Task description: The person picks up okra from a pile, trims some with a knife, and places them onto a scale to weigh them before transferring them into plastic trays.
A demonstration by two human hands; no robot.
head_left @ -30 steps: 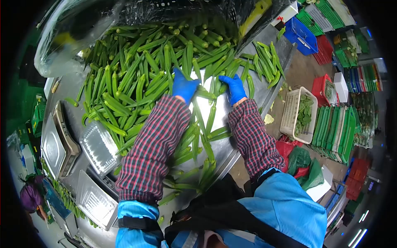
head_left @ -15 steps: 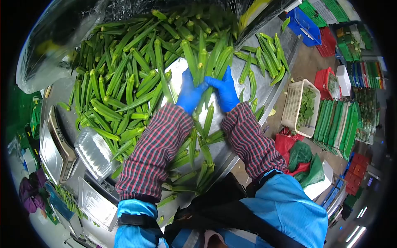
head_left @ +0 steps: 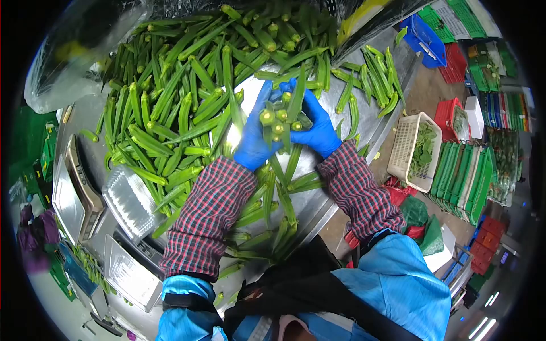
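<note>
Both hands wear blue gloves and hold a bundle of okra (head_left: 280,124) between them, stem ends facing the camera. My left hand (head_left: 254,133) wraps the bundle's left side, and my right hand (head_left: 317,126) closes round its right side. A large heap of green okra (head_left: 176,108) covers the metal table (head_left: 85,162) to the left and beyond the hands. More loose pods (head_left: 264,204) lie between my forearms, and a smaller group (head_left: 378,79) rests near the table's right edge.
Clear plastic trays (head_left: 129,202) and a scale (head_left: 82,196) stand at the left. Plastic film (head_left: 74,68) hangs at the upper left. Right of the table are a cream basket with leaves (head_left: 402,150), green crates (head_left: 463,176), a blue crate (head_left: 424,40) and red crates (head_left: 488,241).
The okra between my hands has turned from pointing away to showing its stem ends towards the camera, gathered in a tighter bundle. Both hands have moved round its sides.
</note>
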